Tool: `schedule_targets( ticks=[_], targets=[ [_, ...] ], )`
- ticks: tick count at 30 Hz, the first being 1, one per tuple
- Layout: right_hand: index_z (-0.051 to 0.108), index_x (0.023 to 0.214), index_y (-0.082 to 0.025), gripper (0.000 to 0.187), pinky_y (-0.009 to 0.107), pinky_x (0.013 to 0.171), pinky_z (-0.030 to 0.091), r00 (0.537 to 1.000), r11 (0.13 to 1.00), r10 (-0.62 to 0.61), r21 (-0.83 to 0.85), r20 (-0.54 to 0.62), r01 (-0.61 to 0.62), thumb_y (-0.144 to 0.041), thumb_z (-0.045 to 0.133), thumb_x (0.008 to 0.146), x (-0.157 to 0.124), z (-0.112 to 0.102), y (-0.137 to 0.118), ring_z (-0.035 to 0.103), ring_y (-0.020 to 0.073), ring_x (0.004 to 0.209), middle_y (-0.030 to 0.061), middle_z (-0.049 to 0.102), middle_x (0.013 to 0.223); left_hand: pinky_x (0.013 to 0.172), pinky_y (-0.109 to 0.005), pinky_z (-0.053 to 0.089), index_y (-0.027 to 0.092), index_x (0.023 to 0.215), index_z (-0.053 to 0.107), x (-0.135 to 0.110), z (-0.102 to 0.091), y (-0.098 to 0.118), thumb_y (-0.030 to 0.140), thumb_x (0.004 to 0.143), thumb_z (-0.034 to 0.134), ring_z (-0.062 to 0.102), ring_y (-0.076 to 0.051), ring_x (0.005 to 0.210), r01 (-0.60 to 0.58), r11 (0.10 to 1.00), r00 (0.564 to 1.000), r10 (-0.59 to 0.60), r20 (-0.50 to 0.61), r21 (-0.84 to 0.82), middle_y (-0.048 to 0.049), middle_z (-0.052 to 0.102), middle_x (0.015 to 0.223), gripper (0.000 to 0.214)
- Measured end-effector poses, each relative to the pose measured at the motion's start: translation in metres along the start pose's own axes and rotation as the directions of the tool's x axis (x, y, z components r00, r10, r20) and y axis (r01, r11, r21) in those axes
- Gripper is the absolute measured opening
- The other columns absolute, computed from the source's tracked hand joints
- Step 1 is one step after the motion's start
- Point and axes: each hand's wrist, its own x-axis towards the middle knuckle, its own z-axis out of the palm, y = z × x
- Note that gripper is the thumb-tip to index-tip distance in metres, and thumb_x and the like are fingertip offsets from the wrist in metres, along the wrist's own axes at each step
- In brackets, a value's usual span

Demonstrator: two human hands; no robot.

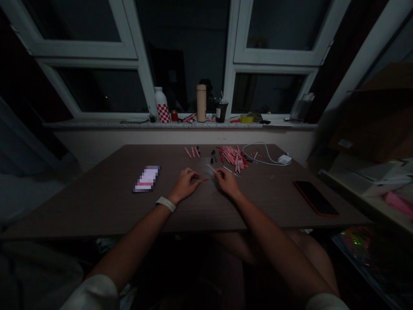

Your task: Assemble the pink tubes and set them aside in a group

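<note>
Both hands rest near the middle of a dark wooden table (106,198). My left hand (186,183), with a white band at the wrist, is closed in a pinch on a thin red pen part (204,180). My right hand (227,181) is closed on a thin pale refill rod (211,168) that sticks out to its upper left. Just beyond the right hand lies a pile of pink and red pen parts (232,156). A few loose pink barrels (191,151) and dark pen pieces (213,156) lie further back.
A phone with a lit screen (146,178) lies to the left, a dark phone (315,198) to the right. A white charger and cable (271,158) sit at the back right. The windowsill holds a checkered bottle (162,106), a tan flask (201,103) and a cup (221,111).
</note>
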Motion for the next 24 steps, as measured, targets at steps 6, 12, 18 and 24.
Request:
schedule_targets(
  ticks=[6, 12, 18, 24],
  targets=[
    [0.073, 0.093, -0.019, 0.025, 0.030, 0.071, 0.043, 0.999, 1.000, 0.021, -0.008, -0.026, -0.021, -0.038, 0.057, 0.094, 0.001, 0.001, 0.004, 0.065, 0.0210, 0.076, 0.0061, 0.073, 0.082, 0.100, -0.045, 0.045, 0.019, 0.095, 0.073, 0.002, 0.009, -0.012, 0.035, 0.082, 0.073, 0.052, -0.028, 0.109, 0.059, 0.991, 0.998, -0.061, 0.020, 0.118, -0.0092, 0.055, 0.109, 0.020],
    [0.072, 0.092, -0.019, 0.026, 0.030, 0.070, 0.043, 1.000, 1.000, 0.018, -0.009, -0.021, -0.018, -0.039, 0.055, 0.094, 0.001, 0.003, 0.006, 0.064, 0.0209, 0.076, 0.0061, 0.073, 0.083, 0.100, -0.045, 0.044, 0.018, 0.089, 0.074, 0.004, 0.010, -0.009, 0.030, 0.085, 0.070, 0.050, -0.028, 0.109, 0.067, 0.985, 0.995, -0.079, 0.068, 0.160, -0.0104, 0.054, 0.110, 0.013],
    [0.069, 0.091, -0.019, 0.025, 0.029, 0.070, 0.043, 0.999, 1.000, 0.030, 0.008, -0.027, -0.030, -0.039, 0.054, 0.093, 0.001, 0.003, 0.009, 0.063, 0.0208, 0.075, 0.0051, 0.072, 0.080, 0.099, -0.046, 0.044, 0.019, 0.089, 0.071, 0.003, 0.007, -0.003, 0.027, 0.088, 0.066, 0.051, -0.028, 0.109, 0.077, 0.983, 0.993, -0.091, 0.075, 0.164, -0.0099, 0.057, 0.111, 0.009],
    [0.067, 0.098, -0.018, 0.031, 0.031, 0.071, 0.044, 0.993, 0.996, 0.069, 0.062, -0.099, -0.063, -0.044, 0.051, 0.093, 0.004, 0.001, 0.014, 0.063, 0.0221, 0.076, 0.0066, 0.071, 0.084, 0.093, -0.041, 0.047, 0.019, 0.093, 0.067, 0.006, -0.004, 0.003, 0.031, 0.094, 0.060, 0.061, -0.025, 0.098, 0.123, 0.991, 0.992, -0.121, -0.033, 0.052, -0.0082, 0.069, 0.099, 0.014]
  ],
)
